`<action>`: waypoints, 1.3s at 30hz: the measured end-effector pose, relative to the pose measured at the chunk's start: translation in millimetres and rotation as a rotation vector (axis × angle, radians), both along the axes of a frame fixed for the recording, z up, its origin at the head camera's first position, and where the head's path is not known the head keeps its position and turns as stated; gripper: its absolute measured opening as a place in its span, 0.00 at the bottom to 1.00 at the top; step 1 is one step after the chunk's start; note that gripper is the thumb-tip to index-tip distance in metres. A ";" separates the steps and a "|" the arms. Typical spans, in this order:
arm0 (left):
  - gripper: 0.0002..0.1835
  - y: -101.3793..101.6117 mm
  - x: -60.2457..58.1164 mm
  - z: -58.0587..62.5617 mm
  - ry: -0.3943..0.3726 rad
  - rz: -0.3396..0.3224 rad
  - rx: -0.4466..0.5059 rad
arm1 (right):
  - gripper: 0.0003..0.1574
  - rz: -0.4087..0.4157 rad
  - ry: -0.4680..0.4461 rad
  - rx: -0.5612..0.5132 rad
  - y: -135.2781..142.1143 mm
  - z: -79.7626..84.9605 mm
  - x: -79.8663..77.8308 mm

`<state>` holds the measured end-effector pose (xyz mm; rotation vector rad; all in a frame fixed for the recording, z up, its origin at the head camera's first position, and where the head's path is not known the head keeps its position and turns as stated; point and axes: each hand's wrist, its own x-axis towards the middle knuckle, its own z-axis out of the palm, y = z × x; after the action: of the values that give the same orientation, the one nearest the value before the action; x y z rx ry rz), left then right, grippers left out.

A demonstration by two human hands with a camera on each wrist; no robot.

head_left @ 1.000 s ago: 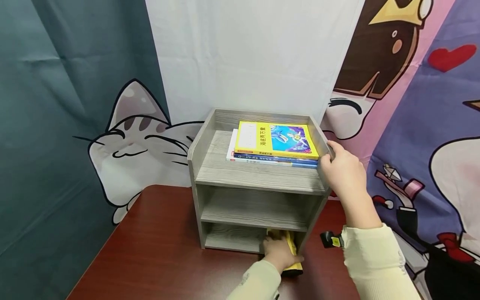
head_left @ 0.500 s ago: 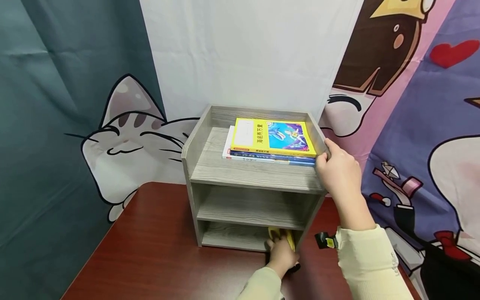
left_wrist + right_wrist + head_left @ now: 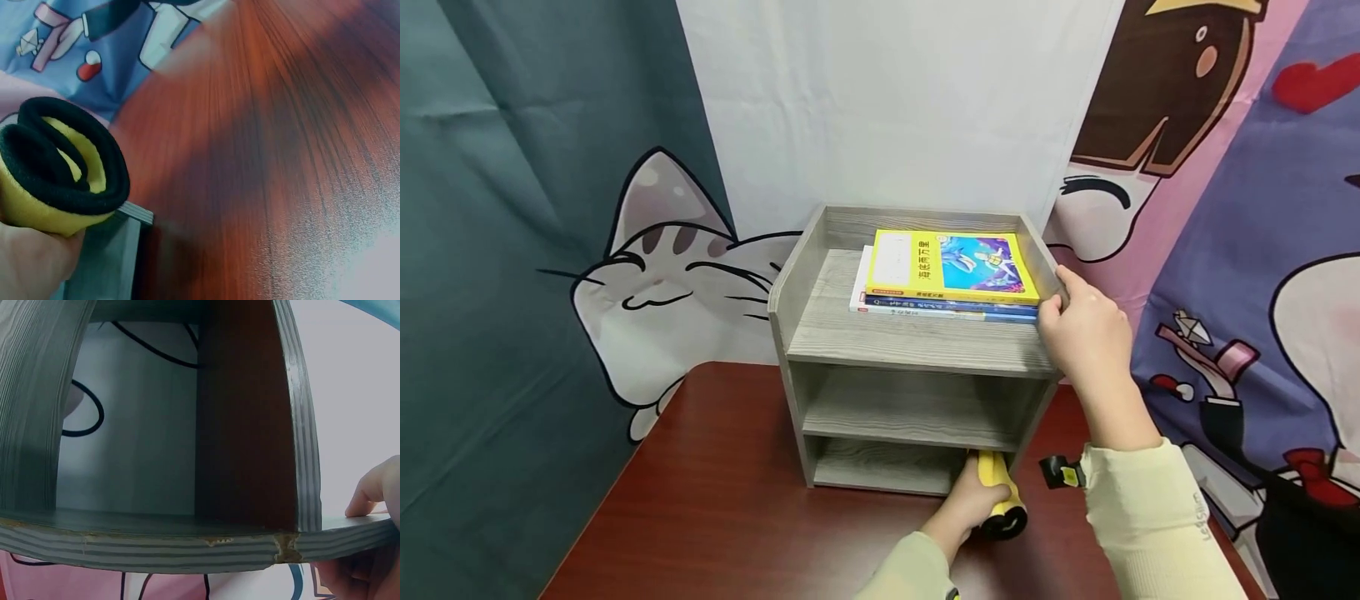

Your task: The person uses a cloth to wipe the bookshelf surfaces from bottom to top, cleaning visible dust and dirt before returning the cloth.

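Note:
My left hand (image 3: 972,498) grips a rolled yellow cloth with black edging (image 3: 996,473) at the right end of the bottom compartment. Its near end sticks out past the shelf front, and the spiral of the roll shows in the left wrist view, where the cloth (image 3: 106,181) sits above the hand (image 3: 37,259). The far end is hidden inside the compartment. With thumb and fingers, my right hand (image 3: 1088,333) holds the top edge of the right side panel of a small grey wooden shelf (image 3: 917,346). The right wrist view shows that hand (image 3: 387,490) around the panel.
Several books lie flat on the shelf's top, a yellow one (image 3: 917,260) uppermost, close to the right panel. The shelf stands on a reddish-brown table (image 3: 722,508). Behind it hang a white curtain (image 3: 880,108) and printed cartoon cloths (image 3: 1217,242).
My left hand has shifted from on top of the cloth to its left side. The rolled cloth has moved right and its near end now faces the head camera. The right hand keeps its hold.

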<state>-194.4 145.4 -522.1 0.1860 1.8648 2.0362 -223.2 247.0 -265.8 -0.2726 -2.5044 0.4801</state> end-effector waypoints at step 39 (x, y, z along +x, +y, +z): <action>0.20 5.0 -3.7 12.4 0.185 0.053 -0.251 | 0.31 -0.015 -0.013 -0.022 -0.9 0.0 0.2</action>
<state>-198.1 150.4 -509.6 0.2669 2.2398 1.8497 -223.0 246.1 -265.7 -0.3035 -2.5094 0.5020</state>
